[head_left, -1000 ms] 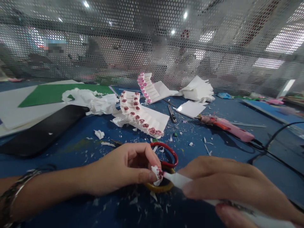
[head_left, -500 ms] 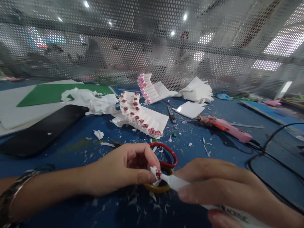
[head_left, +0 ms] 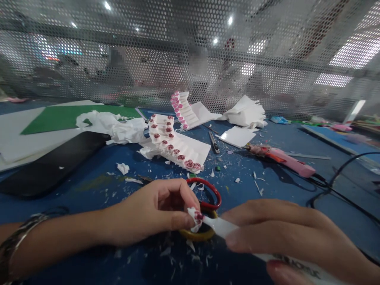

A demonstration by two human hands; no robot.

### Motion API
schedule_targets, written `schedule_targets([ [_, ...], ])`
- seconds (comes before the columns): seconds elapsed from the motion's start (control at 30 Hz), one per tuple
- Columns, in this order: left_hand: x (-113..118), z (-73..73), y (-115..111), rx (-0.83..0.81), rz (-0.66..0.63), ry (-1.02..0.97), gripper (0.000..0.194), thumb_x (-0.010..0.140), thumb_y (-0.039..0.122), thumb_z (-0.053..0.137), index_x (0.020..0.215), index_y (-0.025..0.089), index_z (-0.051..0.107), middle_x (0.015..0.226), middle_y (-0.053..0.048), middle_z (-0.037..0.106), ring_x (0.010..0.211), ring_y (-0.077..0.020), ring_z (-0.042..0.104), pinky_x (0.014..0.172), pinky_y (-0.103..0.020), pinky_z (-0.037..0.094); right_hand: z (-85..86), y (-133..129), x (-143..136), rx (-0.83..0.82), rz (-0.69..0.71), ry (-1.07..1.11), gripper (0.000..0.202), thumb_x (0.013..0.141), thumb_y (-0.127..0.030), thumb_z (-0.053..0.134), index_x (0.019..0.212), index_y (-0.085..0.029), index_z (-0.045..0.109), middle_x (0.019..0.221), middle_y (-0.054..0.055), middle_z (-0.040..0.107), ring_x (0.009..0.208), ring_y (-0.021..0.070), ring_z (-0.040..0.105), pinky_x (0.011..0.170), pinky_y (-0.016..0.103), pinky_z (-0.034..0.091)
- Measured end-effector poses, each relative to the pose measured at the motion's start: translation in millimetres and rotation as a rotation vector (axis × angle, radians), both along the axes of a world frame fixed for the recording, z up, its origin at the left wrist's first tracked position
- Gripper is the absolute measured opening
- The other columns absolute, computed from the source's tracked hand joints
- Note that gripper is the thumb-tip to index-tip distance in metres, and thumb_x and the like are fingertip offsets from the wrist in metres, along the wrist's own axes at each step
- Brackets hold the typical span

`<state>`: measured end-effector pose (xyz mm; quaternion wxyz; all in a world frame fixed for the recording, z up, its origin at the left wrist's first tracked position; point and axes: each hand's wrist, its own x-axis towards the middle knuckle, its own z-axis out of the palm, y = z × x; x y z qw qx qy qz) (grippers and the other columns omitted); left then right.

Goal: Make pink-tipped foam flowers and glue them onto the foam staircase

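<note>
Between thumb and forefinger my left hand (head_left: 160,209) pinches a small crumpled white paper piece (head_left: 194,225) with dark red colour on its end. My right hand (head_left: 285,229) is closed around a white acrylic paint marker (head_left: 221,226), held at a slant, its tip touching the coloured end of the piece. Under both hands lie scissors (head_left: 218,194) with red and yellow handle loops, their blades mostly behind my left hand. Beyond them rests a folded white paper strip (head_left: 190,148) edged with several dark red dabs.
A pink glue gun (head_left: 292,161) with a black cable is on the right. A black phone-like slab (head_left: 56,162), crumpled tissue (head_left: 124,128) and a green sheet (head_left: 65,118) lie left. A box cutter (head_left: 213,142) and pink-edged paper (head_left: 185,113) stand before a perforated metal screen (head_left: 166,51).
The marker and my right hand have shifted slightly right, the tip still at the paper piece. My left hand has hardly moved.
</note>
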<state>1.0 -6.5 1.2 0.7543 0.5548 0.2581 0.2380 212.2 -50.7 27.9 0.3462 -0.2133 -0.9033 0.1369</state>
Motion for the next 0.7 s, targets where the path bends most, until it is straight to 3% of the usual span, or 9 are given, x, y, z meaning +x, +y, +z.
schedule_targets([
  [0.1,0,0.1,0,-0.001,-0.004,-0.003,0.008,0.070,0.012,0.061,0.069,0.014,0.054,0.072,0.003,0.058,0.070,-0.0067,0.054,0.065,-0.018,0.041,-2.5,1,2,0.025,0.040,0.004,0.029,0.081,-0.025,0.041,0.104,-0.020,0.057,0.093,0.002,0.066,0.088,0.0077,0.061,0.078,0.009,0.045],
  [0.27,1,-0.2,-2,0.015,0.020,0.057,0.009,0.070,0.015,0.062,0.072,0.014,0.053,0.071,0.003,0.058,0.068,-0.0064,0.054,0.064,-0.018,0.041,5.7,-1,3,-0.028,-0.035,-0.088,0.025,0.080,-0.022,0.043,0.099,-0.019,0.059,0.094,0.004,0.066,0.089,0.0084,0.061,0.080,0.011,0.045],
  [0.37,2,-0.3,-3,0.022,0.034,0.074,0.010,0.069,0.016,0.063,0.071,0.015,0.053,0.071,0.003,0.059,0.068,-0.0076,0.054,0.065,-0.019,0.041,6.6,-1,2,-0.048,-0.011,-0.096,0.026,0.082,-0.024,0.040,0.101,-0.020,0.058,0.093,0.003,0.066,0.087,0.0073,0.062,0.077,0.009,0.046],
  [0.57,4,2.0,-1,0.032,0.065,0.106,0.012,0.068,0.019,0.064,0.069,0.014,0.053,0.069,0.003,0.058,0.065,-0.0074,0.053,0.063,-0.019,0.041,-1.3,-1,7,0.100,-0.061,-0.056,0.026,0.082,-0.028,0.041,0.100,-0.025,0.059,0.091,-0.002,0.068,0.090,0.0056,0.060,0.084,0.005,0.039],
  [0.7,3,2.5,-1,0.029,0.081,0.101,0.013,0.068,0.021,0.064,0.070,0.014,0.053,0.069,0.003,0.058,0.066,-0.0078,0.053,0.063,-0.019,0.040,-0.1,-4,12,0.069,-0.080,-0.222,0.026,0.078,-0.025,0.048,0.102,-0.024,0.058,0.097,-0.001,0.066,0.095,0.0093,0.059,0.085,0.013,0.043],
])
